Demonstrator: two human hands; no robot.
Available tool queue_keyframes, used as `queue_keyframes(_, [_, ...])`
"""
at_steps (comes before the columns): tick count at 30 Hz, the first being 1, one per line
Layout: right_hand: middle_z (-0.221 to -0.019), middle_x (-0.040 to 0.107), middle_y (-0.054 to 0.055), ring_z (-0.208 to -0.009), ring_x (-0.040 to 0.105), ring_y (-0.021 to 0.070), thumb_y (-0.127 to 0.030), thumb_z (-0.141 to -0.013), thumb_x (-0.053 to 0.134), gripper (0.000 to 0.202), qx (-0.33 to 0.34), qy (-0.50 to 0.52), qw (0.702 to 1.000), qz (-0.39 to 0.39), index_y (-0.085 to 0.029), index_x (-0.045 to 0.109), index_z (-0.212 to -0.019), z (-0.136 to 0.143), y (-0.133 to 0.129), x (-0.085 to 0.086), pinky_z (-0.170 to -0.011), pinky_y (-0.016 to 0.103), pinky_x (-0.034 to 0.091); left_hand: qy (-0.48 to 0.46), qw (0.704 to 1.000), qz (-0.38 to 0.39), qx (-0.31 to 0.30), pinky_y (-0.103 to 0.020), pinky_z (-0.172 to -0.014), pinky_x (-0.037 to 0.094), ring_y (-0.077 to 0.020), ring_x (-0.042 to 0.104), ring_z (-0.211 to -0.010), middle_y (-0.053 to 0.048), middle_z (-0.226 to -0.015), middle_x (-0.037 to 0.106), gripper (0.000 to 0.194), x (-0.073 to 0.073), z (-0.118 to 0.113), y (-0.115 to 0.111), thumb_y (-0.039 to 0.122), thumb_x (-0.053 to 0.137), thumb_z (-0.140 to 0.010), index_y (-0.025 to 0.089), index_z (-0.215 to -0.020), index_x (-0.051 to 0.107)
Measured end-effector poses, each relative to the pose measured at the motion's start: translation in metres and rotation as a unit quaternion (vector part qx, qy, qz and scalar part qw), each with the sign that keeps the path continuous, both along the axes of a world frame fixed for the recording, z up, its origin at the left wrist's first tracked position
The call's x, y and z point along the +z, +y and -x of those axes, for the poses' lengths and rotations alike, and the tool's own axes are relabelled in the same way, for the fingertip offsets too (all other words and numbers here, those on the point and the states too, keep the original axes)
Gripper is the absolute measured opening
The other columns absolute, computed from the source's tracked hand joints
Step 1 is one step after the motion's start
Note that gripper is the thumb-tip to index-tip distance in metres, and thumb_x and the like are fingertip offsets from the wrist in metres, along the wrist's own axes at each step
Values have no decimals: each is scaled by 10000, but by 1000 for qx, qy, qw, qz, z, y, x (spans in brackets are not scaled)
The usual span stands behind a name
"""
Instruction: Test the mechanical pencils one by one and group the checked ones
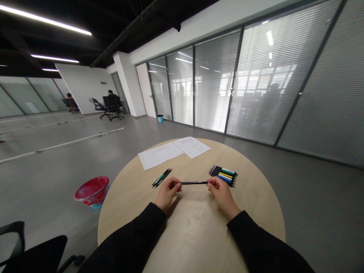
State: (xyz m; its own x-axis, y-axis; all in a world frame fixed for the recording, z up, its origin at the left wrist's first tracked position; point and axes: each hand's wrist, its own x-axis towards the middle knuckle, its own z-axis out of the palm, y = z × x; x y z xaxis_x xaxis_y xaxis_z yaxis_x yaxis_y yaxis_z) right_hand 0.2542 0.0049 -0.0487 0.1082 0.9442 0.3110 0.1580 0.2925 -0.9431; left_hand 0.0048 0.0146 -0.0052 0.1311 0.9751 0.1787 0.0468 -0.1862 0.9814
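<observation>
A slim black pen (194, 183) lies level between my two hands, a little above the round table. My left hand (170, 191) pinches its left end, and my right hand (222, 193) pinches the other end, hiding the tip there. Just beyond my right hand, several pens (224, 175) with black, green, yellow, white and blue barrels lie side by side in a row. Past my left hand are a green pen (160, 178) and a dark pen (164, 179), close together and slanted.
Two printed sheets (159, 154) lie at the far side of the wooden table (187, 235). On the floor to the left stands a red-lined basket (92, 189), with a black chair (42, 252) nearer me. Seated people (112, 94) are far back.
</observation>
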Motion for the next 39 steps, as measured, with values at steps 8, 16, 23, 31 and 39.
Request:
queue_keyframes(8, [-754,646,30,-664,590,176,-357,-853,608,179,2,-47,999,-9,-181,636,-847,-1,-7,11,-627,280,456,-11,1000,8,7,-278,-651,505,-139,620,-625,6,-659,642,264,-3,1,2,375,745,-721,154,-801,624])
queue_keyframes(16, [-708,627,23,-624,572,163,-393,-879,576,223,13,-52,999,-10,-184,606,-809,-1,-9,12,-605,270,450,-7,1000,7,4,-286,-649,519,-143,623,-619,3,-646,641,300,1,1,1,408,762,-710,150,-791,632])
queue_keyframes(23, [-691,602,13,-618,558,155,-414,-893,559,247,19,-45,999,-9,-190,591,-792,0,-9,13,-598,265,452,-8,1000,5,2,-293,-656,526,-141,621,-623,7,-662,641,299,-1,1,1,411,758,-715,153,-793,630])
queue_keyframes(31, [-629,555,-10,-580,511,145,-466,-910,530,313,17,-65,998,-11,-203,554,-742,0,-10,12,-556,247,412,-14,1000,11,2,-288,-654,513,-142,618,-622,3,-655,634,315,-2,1,2,420,762,-705,149,-797,631])
queue_keyframes(39, [-597,527,-26,-563,484,141,-470,-920,521,338,23,-69,997,-5,-209,530,-706,0,-10,15,-563,250,379,-4,1000,10,1,-292,-658,520,-144,619,-623,4,-657,637,309,3,0,-1,425,757,-708,155,-789,631])
